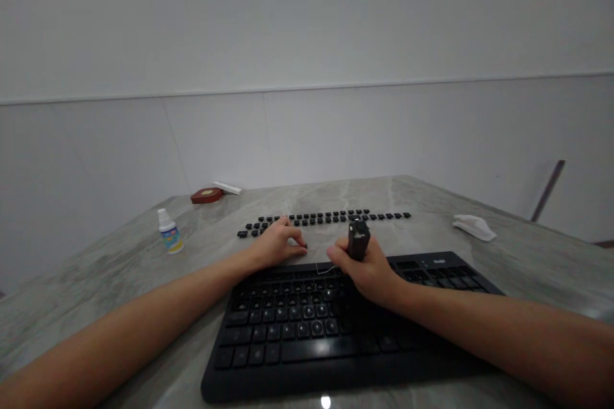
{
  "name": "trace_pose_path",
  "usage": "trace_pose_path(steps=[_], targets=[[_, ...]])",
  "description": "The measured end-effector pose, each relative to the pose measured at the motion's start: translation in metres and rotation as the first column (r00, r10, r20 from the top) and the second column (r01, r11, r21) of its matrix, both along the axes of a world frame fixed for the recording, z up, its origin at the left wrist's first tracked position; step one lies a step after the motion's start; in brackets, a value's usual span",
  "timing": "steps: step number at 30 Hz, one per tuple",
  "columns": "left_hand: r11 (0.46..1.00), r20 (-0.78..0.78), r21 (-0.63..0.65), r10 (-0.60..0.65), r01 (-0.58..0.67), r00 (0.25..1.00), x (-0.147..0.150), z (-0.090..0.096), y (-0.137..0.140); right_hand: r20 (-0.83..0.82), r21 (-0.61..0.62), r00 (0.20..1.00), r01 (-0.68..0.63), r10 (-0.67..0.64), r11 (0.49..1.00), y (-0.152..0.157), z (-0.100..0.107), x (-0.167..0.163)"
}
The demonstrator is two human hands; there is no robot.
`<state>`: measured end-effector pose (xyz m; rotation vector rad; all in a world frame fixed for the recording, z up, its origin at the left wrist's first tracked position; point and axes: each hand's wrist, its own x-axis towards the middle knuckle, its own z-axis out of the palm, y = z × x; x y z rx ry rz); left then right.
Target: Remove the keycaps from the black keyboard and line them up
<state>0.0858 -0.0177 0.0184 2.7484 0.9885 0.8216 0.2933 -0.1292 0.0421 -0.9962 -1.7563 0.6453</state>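
Note:
A black keyboard (316, 348) lies in front of me, with bare switch spots in its upper rows. My right hand (371, 271) is wrapped round a keycap puller with a black handle (358, 241), held upright over the keyboard; its thin wire (326, 270) sticks out to the left above the top rows. Just beyond the keyboard's back edge, my left hand (281, 243) pinches a small dark keycap (306, 245) between thumb and finger, close to the tabletop. Behind that hand, removed keycaps (329, 218) stand in rows, partly hidden by it.
On the left of the grey marbled table (119, 307) stands a white bottle (169, 233) with a coloured label. A red-brown box (206, 195) and a white strip (227, 188) lie at the back left. A folded white cloth (474, 227) is on the right. A wall rises behind.

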Motion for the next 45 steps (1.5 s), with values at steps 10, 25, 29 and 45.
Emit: trace_pose_path(steps=[10, 25, 29, 45], targets=[[0.994, -0.103, 0.083, -0.063, 0.072, 0.993, 0.000, 0.004, -0.002, 0.025, -0.016, 1.000, 0.003, -0.003, 1.000, 0.003, 0.001, 0.002], [0.993, -0.045, 0.115, -0.032, 0.037, 0.998, -0.002, 0.005, -0.008, 0.057, -0.013, 0.998, 0.012, -0.011, 1.000, 0.004, -0.003, 0.004], [0.991, -0.084, 0.124, -0.033, 0.043, 0.996, -0.002, 0.003, -0.006, 0.053, -0.021, 0.999, 0.004, -0.003, 1.000, 0.004, -0.003, 0.004], [0.975, -0.085, 0.221, 0.039, -0.019, 0.996, 0.002, 0.005, -0.005, 0.062, 0.015, 0.998, -0.007, 0.006, 1.000, 0.004, -0.002, 0.004]])
